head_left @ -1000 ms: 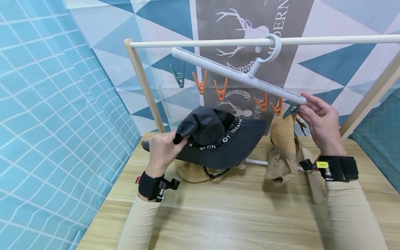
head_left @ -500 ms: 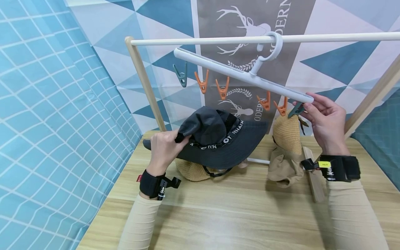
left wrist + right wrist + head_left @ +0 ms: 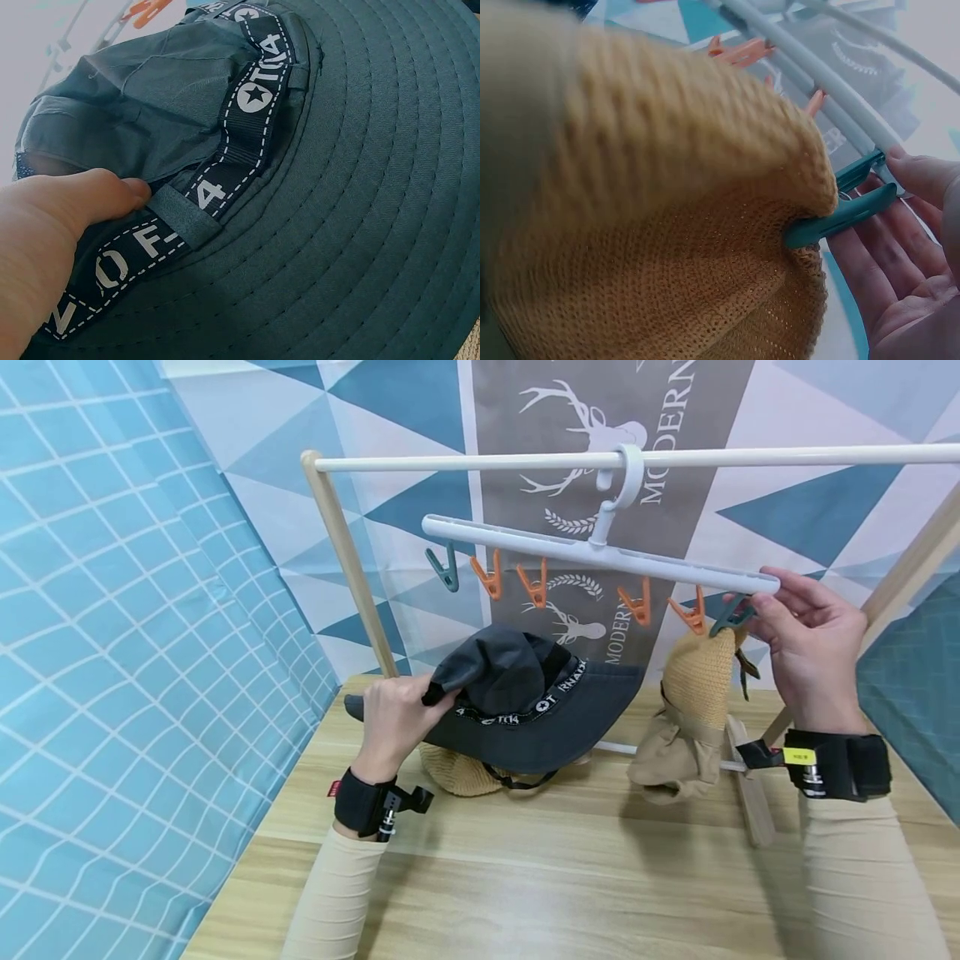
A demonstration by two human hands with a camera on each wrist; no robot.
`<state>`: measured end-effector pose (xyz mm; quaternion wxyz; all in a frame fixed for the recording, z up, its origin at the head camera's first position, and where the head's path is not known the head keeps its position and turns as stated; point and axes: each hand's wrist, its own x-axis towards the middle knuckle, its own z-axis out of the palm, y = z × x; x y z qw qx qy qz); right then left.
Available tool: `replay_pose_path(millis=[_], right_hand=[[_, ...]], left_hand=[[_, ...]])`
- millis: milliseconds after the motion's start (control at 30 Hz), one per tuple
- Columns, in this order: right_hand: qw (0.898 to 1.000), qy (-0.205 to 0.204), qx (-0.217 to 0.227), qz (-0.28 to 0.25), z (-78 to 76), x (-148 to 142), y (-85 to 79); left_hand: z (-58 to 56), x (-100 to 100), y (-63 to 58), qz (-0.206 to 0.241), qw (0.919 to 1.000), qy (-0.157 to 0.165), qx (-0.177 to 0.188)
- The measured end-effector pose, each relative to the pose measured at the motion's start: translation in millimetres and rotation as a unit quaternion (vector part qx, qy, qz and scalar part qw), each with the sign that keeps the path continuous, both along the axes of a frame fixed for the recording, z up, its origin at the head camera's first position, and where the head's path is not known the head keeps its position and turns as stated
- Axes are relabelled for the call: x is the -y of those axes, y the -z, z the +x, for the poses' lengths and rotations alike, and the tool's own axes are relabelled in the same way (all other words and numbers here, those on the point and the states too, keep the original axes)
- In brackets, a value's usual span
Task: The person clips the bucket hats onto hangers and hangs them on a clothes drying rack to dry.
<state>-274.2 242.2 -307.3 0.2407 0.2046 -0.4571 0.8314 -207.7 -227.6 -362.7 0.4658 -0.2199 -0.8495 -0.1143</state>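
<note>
My left hand (image 3: 399,714) grips a dark grey bucket hat (image 3: 525,727) by its crown, the thumb curled over the fabric in the left wrist view. A black band (image 3: 251,105) with white lettering circles the hat. My right hand (image 3: 813,639) pinches the right end of a white hanger (image 3: 540,543) between thumb and fingers. Just beside those fingers, a green clip (image 3: 840,217) bites the edge of a woven straw hat (image 3: 697,672) with a tan cloth part (image 3: 671,752) below. The hat hangs from the hanger, which tilts slightly down to the right.
The hanger hooks over a white rod (image 3: 465,463) on a wooden frame (image 3: 348,560). Several orange clips (image 3: 534,585) and another green clip (image 3: 444,568) dangle from it. A second straw hat (image 3: 457,770) lies on the wooden table (image 3: 480,877) behind the dark hat.
My right hand has moved right and slightly up with the hanger's end. The hanger's left end has dropped, so it lies more level, and its hook sits farther left. My left hand barely moved.
</note>
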Motion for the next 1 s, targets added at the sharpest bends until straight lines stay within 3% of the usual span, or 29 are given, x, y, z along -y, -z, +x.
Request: replay_pose_path(millis=[367, 1000], right_hand=[[0.998, 0.053, -0.014, 0.034, 8.0, -2, -29.7], [0.997, 0.064, -0.019, 0.03, 13.1, 0, -27.0]], left_hand=[[-0.2, 1, 0.2, 0.004, 1.0, -0.005, 0.007], [0.0, 1, -1.3, 0.008, 0.9999, -0.007, 0.008]])
